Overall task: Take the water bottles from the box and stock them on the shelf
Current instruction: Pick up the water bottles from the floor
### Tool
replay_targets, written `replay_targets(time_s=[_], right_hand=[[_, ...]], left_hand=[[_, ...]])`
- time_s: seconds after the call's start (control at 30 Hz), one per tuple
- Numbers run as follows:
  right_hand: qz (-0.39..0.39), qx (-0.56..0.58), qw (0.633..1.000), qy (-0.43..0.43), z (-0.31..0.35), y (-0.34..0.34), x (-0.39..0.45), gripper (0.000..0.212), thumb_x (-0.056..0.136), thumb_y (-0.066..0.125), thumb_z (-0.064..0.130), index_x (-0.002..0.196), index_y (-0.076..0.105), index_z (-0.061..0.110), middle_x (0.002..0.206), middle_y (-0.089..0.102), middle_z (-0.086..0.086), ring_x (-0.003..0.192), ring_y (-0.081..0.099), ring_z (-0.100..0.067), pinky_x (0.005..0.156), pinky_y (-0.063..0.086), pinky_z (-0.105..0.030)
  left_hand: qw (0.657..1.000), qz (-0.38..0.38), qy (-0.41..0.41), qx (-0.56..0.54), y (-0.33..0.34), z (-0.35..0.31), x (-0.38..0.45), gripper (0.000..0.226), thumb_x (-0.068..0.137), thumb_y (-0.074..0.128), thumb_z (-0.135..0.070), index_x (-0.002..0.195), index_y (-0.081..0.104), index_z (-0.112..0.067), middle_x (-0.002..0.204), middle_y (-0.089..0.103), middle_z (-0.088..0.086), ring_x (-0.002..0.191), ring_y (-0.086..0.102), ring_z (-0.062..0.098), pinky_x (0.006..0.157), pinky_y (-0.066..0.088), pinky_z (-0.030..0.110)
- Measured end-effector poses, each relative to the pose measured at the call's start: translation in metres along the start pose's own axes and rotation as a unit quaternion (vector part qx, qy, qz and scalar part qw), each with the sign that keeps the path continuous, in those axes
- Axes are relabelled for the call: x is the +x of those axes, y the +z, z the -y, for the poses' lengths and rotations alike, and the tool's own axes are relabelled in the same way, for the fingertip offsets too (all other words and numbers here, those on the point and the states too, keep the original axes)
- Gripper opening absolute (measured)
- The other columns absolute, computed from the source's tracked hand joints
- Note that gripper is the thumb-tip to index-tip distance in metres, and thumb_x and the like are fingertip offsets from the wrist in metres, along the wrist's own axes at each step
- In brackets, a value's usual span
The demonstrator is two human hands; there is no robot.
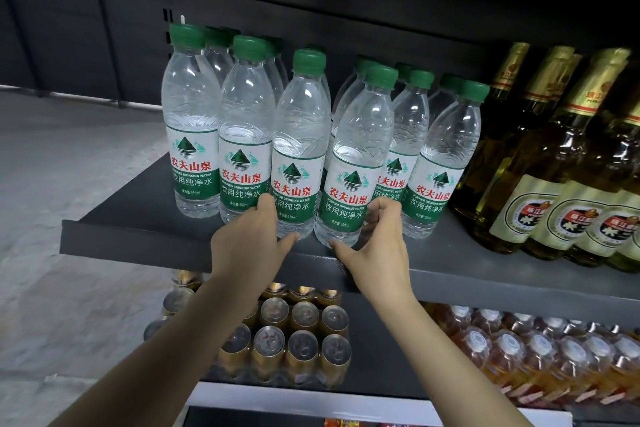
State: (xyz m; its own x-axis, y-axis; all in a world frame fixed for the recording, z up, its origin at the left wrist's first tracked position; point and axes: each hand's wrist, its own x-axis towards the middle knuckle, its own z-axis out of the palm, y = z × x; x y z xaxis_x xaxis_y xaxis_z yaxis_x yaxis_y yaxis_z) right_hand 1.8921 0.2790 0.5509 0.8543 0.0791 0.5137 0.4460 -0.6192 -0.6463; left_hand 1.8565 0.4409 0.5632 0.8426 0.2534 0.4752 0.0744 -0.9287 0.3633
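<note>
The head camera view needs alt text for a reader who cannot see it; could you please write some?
Two bare hands each grip the base of a green-capped water bottle, left hand on one bottle, right hand on its neighbour, at the front of a dark shelf. More water bottles stand behind; amber glass bottles stand to the right.

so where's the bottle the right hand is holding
In the head view, the clear green-capped water bottle stands at the grey metal shelf's front edge, centre, gripped low by the right hand.

We stood in a shop: a dark metal shelf (pixel 138 236) carried rows of water bottles (pixel 194 121), beer bottles (pixel 540 163) beside them, packed cans (pixel 304 347) below.
</note>
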Motion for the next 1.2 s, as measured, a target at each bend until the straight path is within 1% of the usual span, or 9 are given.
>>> replay_targets(time_s=[0.23,0.37,0.5,0.63,0.73,0.87,0.93,1.07,1.2], right_hand=[[0.034,0.020,0.999,-0.019,-0.001,-0.013,-0.002,0.058,0.074,0.076,0.018,0.108,0.031,0.030,0.110,0.051,0.003,0.084,0.052,-0.007,0.072,0.047,-0.025],[0.043,0.004,0.998,-0.037,-0.001,-0.017,-0.004,0.058,0.074,0.075,0.019,0.116,0.034,0.025,0.110,0.050,0.004,0.087,0.053,-0.014,0.073,0.049,-0.030],[0.046,-0.008,0.998,-0.036,0.003,-0.024,-0.009,0.059,0.076,0.074,0.018,0.121,0.035,0.024,0.111,0.047,0.004,0.094,0.050,-0.011,0.078,0.046,-0.028],[0.029,-0.010,0.999,-0.027,0.005,-0.026,-0.020,0.060,0.077,0.072,0.013,0.124,0.036,0.023,0.114,0.047,0.002,0.100,0.049,-0.011,0.080,0.043,-0.025],[0.011,-0.010,1.000,-0.019,0.010,-0.028,-0.030,0.057,0.078,0.069,0.010,0.124,0.037,0.021,0.111,0.044,0.006,0.098,0.049,-0.011,0.079,0.039,-0.023],[0.006,-0.014,1.000,-0.002,0.017,-0.027,-0.047,0.060,0.078,0.068,0.010,0.126,0.035,0.022,0.112,0.045,0.005,0.098,0.048,-0.012,0.079,0.041,-0.027],[0.007,-0.016,1.000,0.005,0.020,-0.024,-0.060,0.061,0.078,0.068,0.011,0.127,0.034,0.022,0.114,0.046,0.003,0.100,0.048,-0.012,0.081,0.043,-0.028],[0.008,-0.040,0.999,0.032,0.026,-0.019,-0.091,0.060,0.080,0.067,0.010,0.130,0.034,0.018,0.114,0.043,0.002,0.101,0.045,-0.011,0.079,0.044,-0.029],[0.004,-0.059,0.996,0.065,0.027,-0.016,-0.129,0.059,0.081,0.066,0.011,0.130,0.034,0.016,0.110,0.038,0.004,0.095,0.043,-0.011,0.076,0.040,-0.028]], left_hand=[[0.998,-0.023,0.037,0.044,-0.006,0.000,-0.004,0.028,0.090,0.052,-0.044,0.091,0.036,-0.021,0.086,0.056,-0.007,0.074,0.049,0.011,0.055,0.031,0.022],[0.996,-0.044,0.061,0.056,-0.012,0.000,-0.012,0.022,0.093,0.048,-0.039,0.099,0.047,-0.018,0.089,0.058,-0.004,0.076,0.047,0.012,0.049,0.022,0.021],[0.993,-0.060,0.094,0.048,-0.013,0.003,-0.021,0.021,0.078,0.071,-0.024,0.081,0.054,-0.011,0.071,0.061,0.004,0.063,0.057,0.022,0.048,0.026,0.021],[0.988,-0.059,0.124,0.071,-0.018,0.007,-0.030,0.033,0.055,0.084,-0.016,0.069,0.055,-0.011,0.060,0.056,0.003,0.053,0.054,0.021,0.040,0.024,0.020],[0.986,-0.058,0.141,0.068,-0.024,0.011,-0.040,0.033,0.056,0.086,-0.019,0.070,0.057,-0.011,0.062,0.055,0.002,0.052,0.054,0.020,0.040,0.018,0.015],[0.984,-0.027,0.167,0.057,-0.028,0.023,-0.053,0.030,0.059,0.084,-0.022,0.069,0.057,-0.014,0.060,0.056,-0.001,0.049,0.055,0.018,0.041,0.022,0.018],[0.983,-0.005,0.176,0.060,-0.029,0.030,-0.062,0.026,0.065,0.080,-0.024,0.075,0.059,-0.015,0.064,0.059,-0.001,0.055,0.058,0.020,0.046,0.029,0.022],[0.980,0.062,0.179,0.064,-0.035,0.042,-0.083,0.025,0.094,0.044,-0.034,0.111,0.050,-0.018,0.107,0.058,-0.001,0.100,0.056,0.019,0.072,0.036,0.027],[0.973,0.102,0.190,0.082,-0.038,0.052,-0.105,0.024,0.095,0.039,-0.032,0.114,0.047,-0.019,0.114,0.056,-0.002,0.104,0.053,0.017,0.070,0.030,0.025]])
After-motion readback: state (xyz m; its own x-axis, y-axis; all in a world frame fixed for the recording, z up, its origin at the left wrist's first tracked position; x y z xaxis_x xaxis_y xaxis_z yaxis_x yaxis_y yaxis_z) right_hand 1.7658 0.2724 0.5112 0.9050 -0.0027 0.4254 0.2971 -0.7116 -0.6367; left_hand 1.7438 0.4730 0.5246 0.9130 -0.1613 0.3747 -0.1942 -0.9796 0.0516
